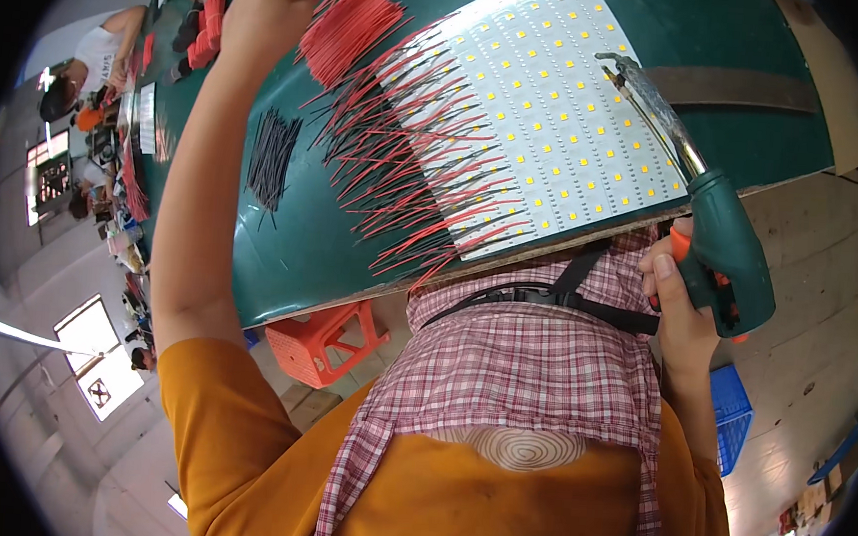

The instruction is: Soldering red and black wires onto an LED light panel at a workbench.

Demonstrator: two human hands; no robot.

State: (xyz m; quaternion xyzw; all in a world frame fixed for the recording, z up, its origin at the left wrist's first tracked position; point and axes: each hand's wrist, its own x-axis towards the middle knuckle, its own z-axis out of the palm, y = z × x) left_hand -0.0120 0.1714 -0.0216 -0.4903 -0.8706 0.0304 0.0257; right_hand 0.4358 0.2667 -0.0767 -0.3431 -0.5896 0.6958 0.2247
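Note:
My right hand (684,308) grips the green handle of a soldering gun (730,247), fingers by its orange trigger. The gun's metal tip hangs over the upper right part of a white LED panel (557,109) dotted with yellow chips. Along the panel's left edge, many red and black wires (426,160) stick out to the left. My left hand (267,17) is closed at the far left of the table, with a bit of red wire showing at its fingertips. Close to it lies a thick bundle of red wires (350,29). A smaller pile of black wires (274,158) rests nearer me.
The green table (291,279) has its near edge against my checked apron. A dark strip (744,89) lies right of the panel. Below stand a red plastic stool (321,345) and a blue crate (731,414). Another person (98,56) sits at the far left.

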